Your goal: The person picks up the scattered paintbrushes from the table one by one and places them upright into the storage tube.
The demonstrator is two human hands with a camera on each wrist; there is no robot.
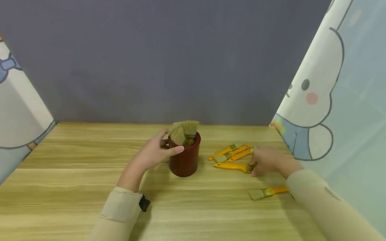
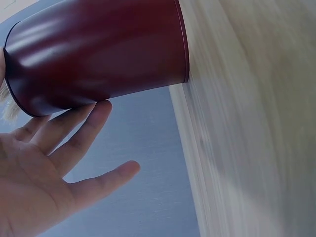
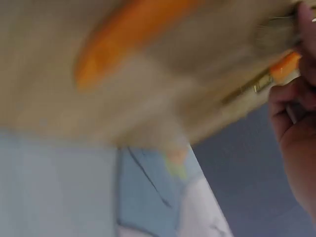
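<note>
Our left hand (image 1: 155, 152) steadies the dark red cup (image 1: 185, 158) at table centre, fingers relaxed against it, while our right hand (image 1: 267, 161) at 3 o'clock curls onto an orange-handled brush (image 1: 232, 166)

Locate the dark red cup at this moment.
In the head view the dark red cup stands mid-table, bristles up inside, the left hand touching its left side; loose orange-handled brushes lie to its right.

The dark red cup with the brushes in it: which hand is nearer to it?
Left. The left hand rests against the dark red cup, fingers at its rim. The right hand is well off to the cup's right, on the orange-handled brushes.
</note>
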